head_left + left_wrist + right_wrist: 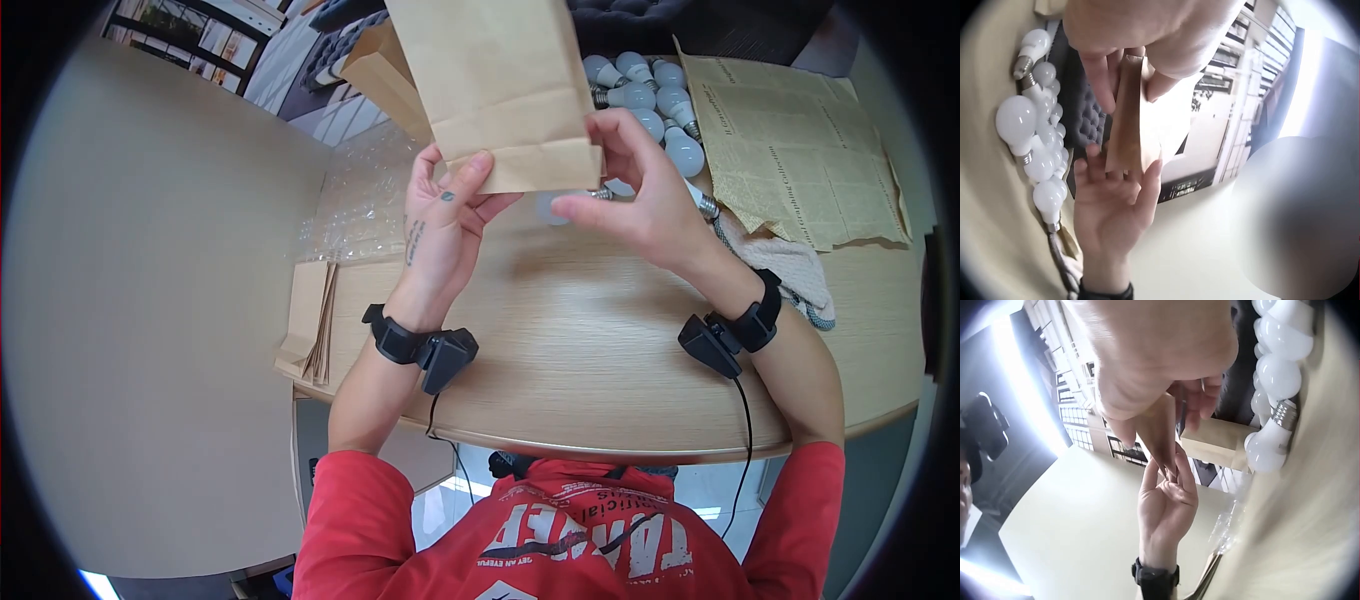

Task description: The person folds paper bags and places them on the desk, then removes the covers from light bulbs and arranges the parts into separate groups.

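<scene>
My left hand (445,225) holds a brown paper bag (510,90) near its folded bottom end, thumb on the near face and fingers behind. The bag is raised above the table, and its upper end runs out of the head view. At the bag's right corner is my right hand (645,195), fingers by the edge and thumb stretched out beneath the fold. In the left wrist view the fingers of the right hand (1110,212) extend toward the bag (1129,125), palm exposed. The right wrist view shows the left hand (1166,509) pinching the bag's far end.
White light bulbs (685,155) lie in a group at the back, beside printed brown paper (800,150). A pale cloth (780,265) is at right. Bubble wrap (355,200), a standing paper bag (385,80) and a stack of flat bags (310,320) are at left.
</scene>
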Tool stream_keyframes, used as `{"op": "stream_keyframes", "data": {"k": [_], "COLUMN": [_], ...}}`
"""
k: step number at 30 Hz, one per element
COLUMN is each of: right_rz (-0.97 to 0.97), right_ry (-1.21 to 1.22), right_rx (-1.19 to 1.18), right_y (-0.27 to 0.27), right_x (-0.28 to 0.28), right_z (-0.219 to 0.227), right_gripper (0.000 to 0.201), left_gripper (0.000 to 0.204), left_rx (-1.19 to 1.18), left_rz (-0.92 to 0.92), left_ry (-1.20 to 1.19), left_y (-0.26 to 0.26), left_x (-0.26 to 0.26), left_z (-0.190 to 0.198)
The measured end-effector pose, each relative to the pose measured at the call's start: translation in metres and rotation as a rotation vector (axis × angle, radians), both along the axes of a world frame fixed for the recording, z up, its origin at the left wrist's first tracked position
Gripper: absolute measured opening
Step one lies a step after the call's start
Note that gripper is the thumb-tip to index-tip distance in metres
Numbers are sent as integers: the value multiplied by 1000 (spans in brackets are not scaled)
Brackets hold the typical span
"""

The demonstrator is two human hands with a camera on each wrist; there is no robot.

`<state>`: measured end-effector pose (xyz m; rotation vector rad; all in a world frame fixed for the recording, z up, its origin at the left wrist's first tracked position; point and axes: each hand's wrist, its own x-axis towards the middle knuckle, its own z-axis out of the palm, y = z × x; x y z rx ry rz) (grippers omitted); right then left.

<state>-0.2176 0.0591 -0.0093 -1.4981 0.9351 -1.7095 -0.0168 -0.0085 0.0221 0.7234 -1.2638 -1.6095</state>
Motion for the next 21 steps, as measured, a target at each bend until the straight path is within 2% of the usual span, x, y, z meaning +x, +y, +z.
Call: {"op": "stream_keyframes", "data": {"k": [4, 8, 11, 16, 19, 21], "right_rz": [-112, -115, -119, -148, -118, -76], "right_ry": [113, 133, 119, 244, 281, 189], "right_rx": [-129, -65, -89, -194, -197, -175], "right_y": [-2, -2, -1, 0, 1, -1], "right_x": [0, -4, -2, -6, -10, -9], "right_z": [-2, -6, -4, -3, -1, -1], "right_gripper": [33, 18, 16, 22, 17, 15], "left_gripper": [34, 42, 47, 45, 42, 40], "left_rx": [90, 116, 168, 165, 134, 107], "left_rz": [-106, -198, -257, -214, -174, -141], "left_ry": [19, 12, 32, 22, 40, 32], "left_y": [-3, -1, -3, -3, -5, -6], "left_x": [6, 4, 7, 6, 6, 7], "left_z": [-5, -6, -8, -12, -13, -13]}}
